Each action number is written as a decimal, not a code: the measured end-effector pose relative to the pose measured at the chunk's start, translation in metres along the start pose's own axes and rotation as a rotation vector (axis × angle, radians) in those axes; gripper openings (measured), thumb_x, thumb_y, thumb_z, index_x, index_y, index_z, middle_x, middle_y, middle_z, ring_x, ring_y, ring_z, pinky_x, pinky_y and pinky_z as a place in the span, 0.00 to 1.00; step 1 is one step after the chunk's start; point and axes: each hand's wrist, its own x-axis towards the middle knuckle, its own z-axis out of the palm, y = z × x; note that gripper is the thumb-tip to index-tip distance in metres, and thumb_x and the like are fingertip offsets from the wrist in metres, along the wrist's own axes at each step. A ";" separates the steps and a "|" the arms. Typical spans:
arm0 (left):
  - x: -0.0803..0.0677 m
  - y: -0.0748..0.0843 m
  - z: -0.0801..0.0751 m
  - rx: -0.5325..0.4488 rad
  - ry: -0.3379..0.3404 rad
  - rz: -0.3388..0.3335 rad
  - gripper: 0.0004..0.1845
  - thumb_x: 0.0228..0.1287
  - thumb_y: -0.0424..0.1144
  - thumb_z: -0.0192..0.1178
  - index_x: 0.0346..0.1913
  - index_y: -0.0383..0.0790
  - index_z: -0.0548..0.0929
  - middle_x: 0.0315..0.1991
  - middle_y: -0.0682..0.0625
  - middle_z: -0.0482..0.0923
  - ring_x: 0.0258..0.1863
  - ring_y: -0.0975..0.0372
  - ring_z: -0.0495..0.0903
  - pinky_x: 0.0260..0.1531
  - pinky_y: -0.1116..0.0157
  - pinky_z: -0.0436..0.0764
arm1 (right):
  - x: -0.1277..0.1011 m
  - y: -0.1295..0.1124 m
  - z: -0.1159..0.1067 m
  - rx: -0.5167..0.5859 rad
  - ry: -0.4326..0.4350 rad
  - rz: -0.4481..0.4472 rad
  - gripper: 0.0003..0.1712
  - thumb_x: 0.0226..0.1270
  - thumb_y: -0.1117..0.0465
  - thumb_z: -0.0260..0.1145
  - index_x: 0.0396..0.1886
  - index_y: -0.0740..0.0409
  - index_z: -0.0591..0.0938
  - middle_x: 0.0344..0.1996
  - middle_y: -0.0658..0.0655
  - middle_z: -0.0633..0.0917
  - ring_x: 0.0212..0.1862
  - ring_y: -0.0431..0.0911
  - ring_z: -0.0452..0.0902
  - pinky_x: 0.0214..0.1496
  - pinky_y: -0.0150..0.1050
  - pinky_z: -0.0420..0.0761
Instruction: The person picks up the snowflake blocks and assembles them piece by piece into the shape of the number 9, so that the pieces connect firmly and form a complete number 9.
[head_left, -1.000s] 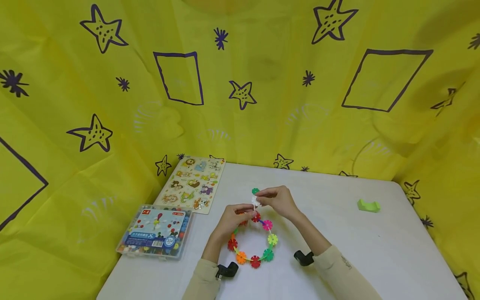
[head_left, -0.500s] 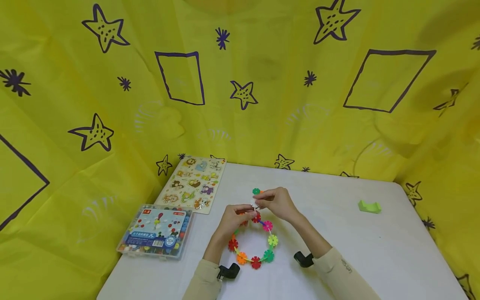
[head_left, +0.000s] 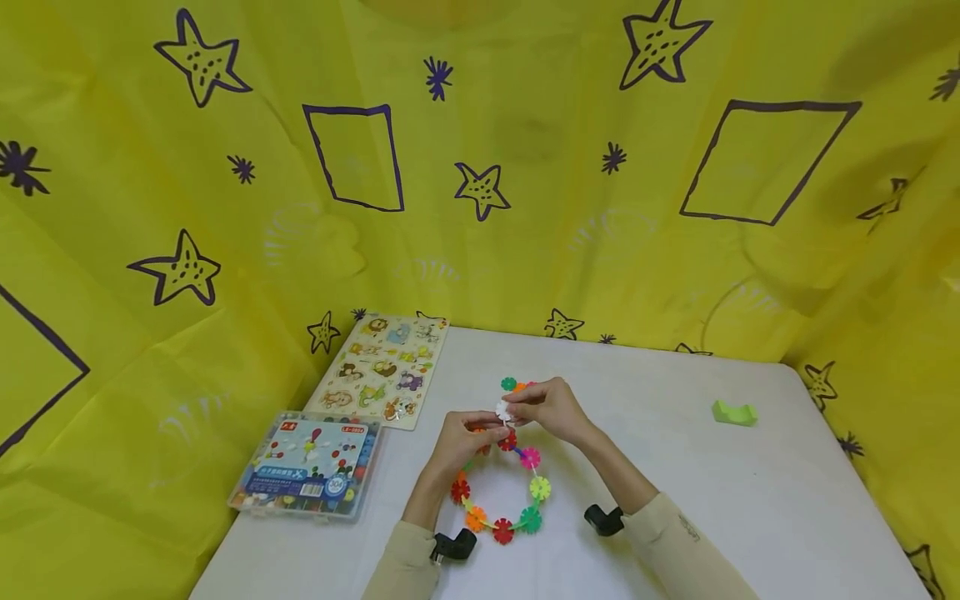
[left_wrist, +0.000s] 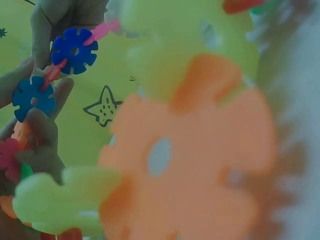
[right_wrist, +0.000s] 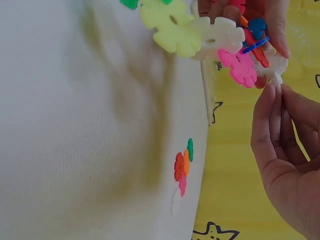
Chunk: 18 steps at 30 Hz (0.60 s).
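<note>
Snowflake-disc ring (head_left: 498, 492) lies on the white table (head_left: 712, 500) right in front of me, its far end lifted between my two hands. My right hand (head_left: 553, 408) has its fingertips (right_wrist: 274, 95) pinched on a white disc (head_left: 503, 411) at the top of the ring, and my left hand (head_left: 459, 440) curls its fingers round the discs just beside it; from the left wrist view I see those fingers (left_wrist: 42, 135) closed among blue and red discs. The ring's near arc, with orange, red and green pieces, rests flat on the table between my forearms. Just beyond my right hand sits a small cluster of loose discs (head_left: 513, 385). Further left, a clear plastic box of pieces (head_left: 307, 467) sits at the table's edge, and behind it an animal puzzle board (head_left: 386, 367). Well off to the right lies a green block (head_left: 733, 412). Yellow cloth with stars (head_left: 480, 167) hangs round the table.
</note>
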 end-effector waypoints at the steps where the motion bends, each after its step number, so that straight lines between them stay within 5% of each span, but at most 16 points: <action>1: 0.000 0.000 -0.001 -0.002 -0.004 -0.001 0.14 0.66 0.39 0.73 0.47 0.31 0.90 0.36 0.47 0.91 0.25 0.59 0.77 0.26 0.68 0.76 | 0.000 -0.001 0.001 0.002 -0.008 0.005 0.10 0.69 0.71 0.71 0.47 0.72 0.89 0.41 0.68 0.90 0.37 0.61 0.90 0.42 0.46 0.89; 10: -0.002 0.003 -0.005 0.034 -0.053 0.016 0.13 0.65 0.39 0.74 0.44 0.31 0.91 0.32 0.47 0.90 0.20 0.63 0.73 0.22 0.67 0.71 | -0.001 -0.010 0.003 -0.101 -0.062 0.019 0.07 0.68 0.69 0.73 0.44 0.65 0.92 0.37 0.60 0.91 0.35 0.54 0.91 0.46 0.59 0.87; 18: -0.001 0.006 -0.006 0.020 -0.115 -0.042 0.14 0.67 0.42 0.72 0.46 0.35 0.87 0.34 0.50 0.89 0.24 0.60 0.76 0.26 0.66 0.74 | 0.001 0.002 -0.005 -0.024 -0.049 0.043 0.11 0.71 0.65 0.72 0.47 0.68 0.90 0.37 0.61 0.91 0.36 0.57 0.91 0.44 0.56 0.88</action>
